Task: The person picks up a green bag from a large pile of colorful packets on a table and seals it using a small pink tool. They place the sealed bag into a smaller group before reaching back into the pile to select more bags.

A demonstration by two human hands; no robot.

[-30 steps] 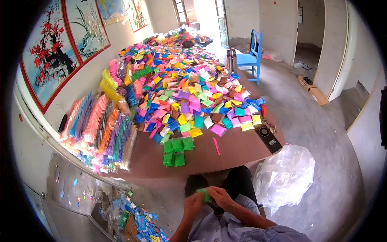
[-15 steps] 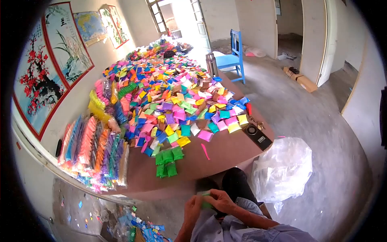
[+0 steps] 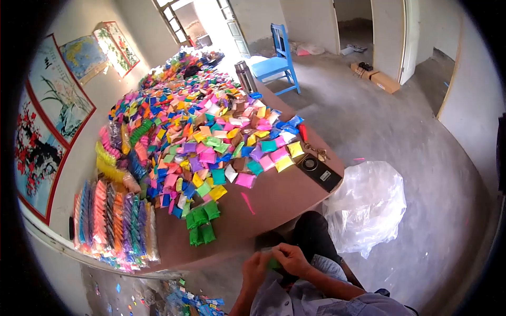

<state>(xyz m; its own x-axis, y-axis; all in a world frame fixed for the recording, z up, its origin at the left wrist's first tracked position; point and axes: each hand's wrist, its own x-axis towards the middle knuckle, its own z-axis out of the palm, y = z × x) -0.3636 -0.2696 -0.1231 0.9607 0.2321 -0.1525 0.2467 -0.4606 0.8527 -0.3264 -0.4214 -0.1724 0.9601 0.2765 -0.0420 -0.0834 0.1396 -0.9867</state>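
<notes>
My left hand point(image 3: 256, 269) and my right hand point(image 3: 292, 259) are close together over my lap, just off the table's front edge. Both are closed, with fingers pinching a small green packet point(image 3: 273, 263), mostly hidden by them. On the brown table point(image 3: 226, 234), a little ahead and to the left, lies a cluster of several green packets point(image 3: 201, 225). A thin pink plastic piece point(image 3: 247, 203) rests to the right of that cluster. Beyond it spreads a large heap of small colourful packets point(image 3: 211, 142).
Long clear bags of coloured packets point(image 3: 113, 221) line the table's left side. A black device point(image 3: 319, 173) with a round dial sits at the right corner. Past it are a crumpled clear plastic bag point(image 3: 366, 205), a steel flask point(image 3: 244, 77) and a blue chair point(image 3: 282, 60). Litter point(image 3: 192, 301) covers the floor below left.
The view has turned and tilted, so the table and its packets sit further left. Both hands stay together on the green packet, with only slight finger movement.
</notes>
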